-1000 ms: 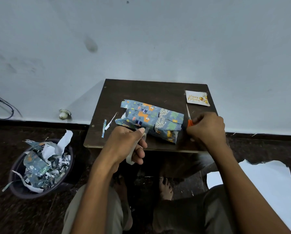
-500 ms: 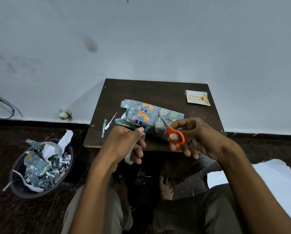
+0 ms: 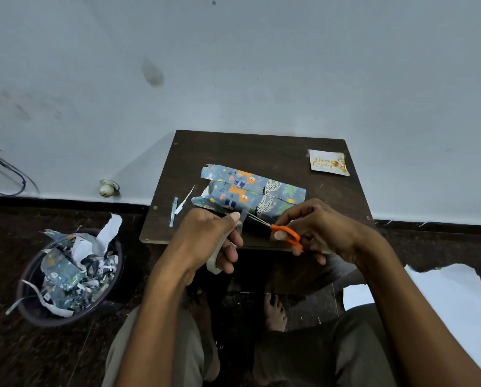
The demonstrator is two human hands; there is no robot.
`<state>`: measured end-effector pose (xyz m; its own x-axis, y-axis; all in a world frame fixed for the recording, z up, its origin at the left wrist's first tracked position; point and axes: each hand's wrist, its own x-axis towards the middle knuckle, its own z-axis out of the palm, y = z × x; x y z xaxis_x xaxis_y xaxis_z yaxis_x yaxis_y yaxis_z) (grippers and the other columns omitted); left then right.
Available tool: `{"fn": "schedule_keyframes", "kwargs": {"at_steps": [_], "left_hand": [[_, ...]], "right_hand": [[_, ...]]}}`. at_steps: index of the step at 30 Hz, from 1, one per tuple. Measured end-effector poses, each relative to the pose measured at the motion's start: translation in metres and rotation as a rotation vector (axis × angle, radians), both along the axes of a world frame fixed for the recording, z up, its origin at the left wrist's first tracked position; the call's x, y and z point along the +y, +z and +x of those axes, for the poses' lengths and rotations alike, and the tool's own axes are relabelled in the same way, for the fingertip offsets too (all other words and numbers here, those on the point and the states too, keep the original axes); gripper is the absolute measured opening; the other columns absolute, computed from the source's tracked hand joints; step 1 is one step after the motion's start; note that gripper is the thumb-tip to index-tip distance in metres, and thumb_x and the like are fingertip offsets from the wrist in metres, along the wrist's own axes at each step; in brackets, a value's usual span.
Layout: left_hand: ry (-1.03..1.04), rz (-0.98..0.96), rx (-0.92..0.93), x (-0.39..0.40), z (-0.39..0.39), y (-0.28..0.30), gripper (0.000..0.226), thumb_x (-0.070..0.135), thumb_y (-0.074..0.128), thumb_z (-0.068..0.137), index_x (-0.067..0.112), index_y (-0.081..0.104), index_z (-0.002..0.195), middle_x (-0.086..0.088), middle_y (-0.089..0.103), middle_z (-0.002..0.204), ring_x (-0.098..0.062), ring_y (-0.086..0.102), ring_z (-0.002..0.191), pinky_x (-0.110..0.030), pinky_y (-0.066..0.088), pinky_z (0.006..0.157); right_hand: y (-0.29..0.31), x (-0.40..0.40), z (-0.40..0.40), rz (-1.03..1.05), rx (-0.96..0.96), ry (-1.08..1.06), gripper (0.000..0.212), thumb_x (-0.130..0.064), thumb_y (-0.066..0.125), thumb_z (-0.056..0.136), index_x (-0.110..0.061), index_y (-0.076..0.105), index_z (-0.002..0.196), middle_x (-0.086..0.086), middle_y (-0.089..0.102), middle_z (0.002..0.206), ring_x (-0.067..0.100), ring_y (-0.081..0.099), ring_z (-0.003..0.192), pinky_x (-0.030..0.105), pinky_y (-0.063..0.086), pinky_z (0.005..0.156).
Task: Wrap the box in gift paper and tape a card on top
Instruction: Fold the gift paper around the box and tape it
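While the left hand point(image 3: 206, 241) grips the tape roll point(image 3: 216, 263) and the right hand's point(image 3: 320, 233) fingers clamp the scissors point(image 3: 285, 235), apparently cutting tape, the wrapped box point(image 3: 250, 195) lies on the counter point(image 3: 261, 149), awaiting a clean snip.

Dim, bluish light; soft shadows; wide-angle bending at edges; slight softness throughout.

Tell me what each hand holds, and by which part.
Left hand grips the tape roll by its ring; right hand holds the scissors by the orange handles.
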<state>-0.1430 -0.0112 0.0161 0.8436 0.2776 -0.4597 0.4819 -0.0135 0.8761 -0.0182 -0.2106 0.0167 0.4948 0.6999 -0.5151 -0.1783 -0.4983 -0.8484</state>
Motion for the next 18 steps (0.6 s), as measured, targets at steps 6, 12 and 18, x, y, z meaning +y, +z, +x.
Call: {"fn": "schedule_keyframes", "kwargs": {"at_steps": [6, 12, 18], "left_hand": [[-0.024, 0.000, 0.010, -0.001, -0.001, 0.000, 0.050, 0.028, 0.054, 0.104, -0.013, 0.066, 0.079, -0.022, 0.061, 0.056, -0.028, 0.055, 0.039, -0.030, 0.048, 0.049], [-0.024, -0.004, 0.021, 0.001, -0.001, -0.002, 0.044, 0.028, 0.055, 0.103, -0.004, 0.064, 0.074, -0.020, 0.062, 0.062, -0.028, 0.059, 0.040, -0.027, 0.048, 0.046], [0.073, 0.028, 0.009, 0.002, -0.001, -0.004, 0.021, 0.022, 0.064, 0.098, 0.005, 0.054, 0.106, -0.018, 0.062, 0.096, -0.025, 0.061, 0.043, -0.030, 0.053, 0.046]], "right_hand": [[0.000, 0.011, -0.001, 0.018, -0.046, -0.041, 0.015, -0.012, 0.072, 0.088, -0.002, 0.078, 0.096, 0.014, 0.062, 0.061, 0.017, 0.040, 0.044, 0.019, 0.034, 0.034], [-0.001, 0.019, 0.001, 0.013, -0.055, -0.050, 0.015, -0.011, 0.071, 0.089, 0.000, 0.079, 0.097, 0.018, 0.064, 0.066, 0.014, 0.042, 0.042, 0.020, 0.034, 0.033], [-0.004, 0.018, 0.003, 0.013, -0.045, -0.049, 0.014, -0.010, 0.068, 0.091, -0.002, 0.079, 0.096, 0.016, 0.063, 0.065, 0.012, 0.040, 0.041, 0.019, 0.033, 0.034]]}}
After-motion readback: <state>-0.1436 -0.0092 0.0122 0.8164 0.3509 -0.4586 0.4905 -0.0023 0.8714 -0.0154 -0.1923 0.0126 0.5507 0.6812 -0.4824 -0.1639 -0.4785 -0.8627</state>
